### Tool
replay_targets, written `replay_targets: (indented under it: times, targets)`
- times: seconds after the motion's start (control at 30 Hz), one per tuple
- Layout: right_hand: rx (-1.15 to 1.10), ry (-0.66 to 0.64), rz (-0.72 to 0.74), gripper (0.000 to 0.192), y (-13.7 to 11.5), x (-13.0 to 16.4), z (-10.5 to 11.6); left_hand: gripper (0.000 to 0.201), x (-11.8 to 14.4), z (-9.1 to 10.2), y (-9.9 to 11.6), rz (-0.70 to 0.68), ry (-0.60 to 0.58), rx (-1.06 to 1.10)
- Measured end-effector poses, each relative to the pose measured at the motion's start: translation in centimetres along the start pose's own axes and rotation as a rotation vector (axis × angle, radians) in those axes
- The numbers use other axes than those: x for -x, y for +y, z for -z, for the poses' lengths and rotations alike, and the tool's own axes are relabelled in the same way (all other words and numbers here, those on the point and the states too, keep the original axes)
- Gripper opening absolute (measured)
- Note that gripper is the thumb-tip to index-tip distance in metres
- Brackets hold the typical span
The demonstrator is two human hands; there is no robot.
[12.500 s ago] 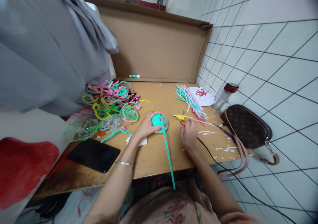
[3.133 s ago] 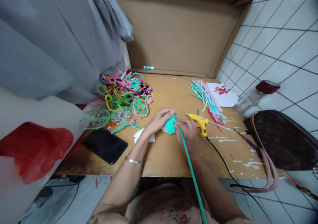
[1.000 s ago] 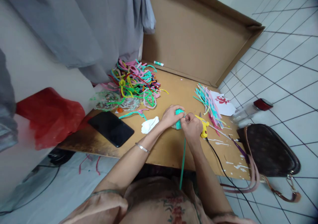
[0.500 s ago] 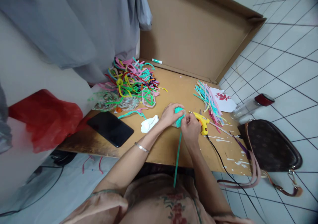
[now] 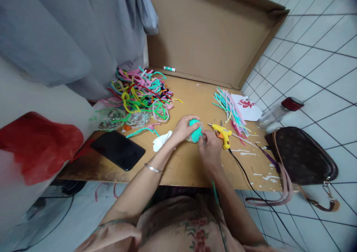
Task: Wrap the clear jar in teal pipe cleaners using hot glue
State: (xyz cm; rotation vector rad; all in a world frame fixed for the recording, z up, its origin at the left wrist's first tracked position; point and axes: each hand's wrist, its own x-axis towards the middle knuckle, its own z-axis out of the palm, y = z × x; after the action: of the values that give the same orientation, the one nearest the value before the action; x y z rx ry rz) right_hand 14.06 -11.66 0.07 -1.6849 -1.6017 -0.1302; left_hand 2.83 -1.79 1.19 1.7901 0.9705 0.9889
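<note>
My left hand (image 5: 184, 129) is closed around a small rounded piece covered in teal pipe cleaner (image 5: 195, 134), with a pale, see-through rim showing at its edge. At the piece's right side, my right hand (image 5: 211, 147) has its thumb and fingers pinched together. A loose green pipe cleaner strand (image 5: 214, 192) shows beside the right forearm and appears to run up under that hand; the pinch itself is partly hidden. Just right of the right hand lies a yellow glue gun (image 5: 225, 133), nozzle pointing left.
Tangled coloured pipe cleaners (image 5: 142, 90) are heaped at the back left, and a straighter bundle (image 5: 230, 108) lies at right. Around the wooden table (image 5: 178, 170) are a black phone (image 5: 118, 149), white crumpled paper (image 5: 161, 142), a bottle (image 5: 275, 116), a brown bag (image 5: 304, 159) and the gun's cord (image 5: 247, 179).
The hanging green strand has swung from between my arms to beside my right forearm. My right hand has turned slightly at the teal piece. The whole view has shifted a little.
</note>
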Motion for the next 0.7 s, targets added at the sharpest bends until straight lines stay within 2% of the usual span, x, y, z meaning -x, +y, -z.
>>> replay_targets:
  times: [0.43, 0.57, 0.7]
  targets:
    - [-0.037, -0.045, 0.099, 0.022, 0.7, 0.0, 0.7, 0.028, -0.2, 0.2, -1.2, -0.038, -0.024, 0.093]
    - [-0.143, -0.047, 0.099, 0.020, 1.1, -1.1, 1.6, 0.030, -0.3, 0.6, -1.2, -0.051, -0.075, 0.105]
    - [-0.294, -0.028, 0.030, 0.024, 2.4, -3.1, 2.1, 0.031, -0.3, 1.0, -0.9, -0.038, -0.105, 0.117]
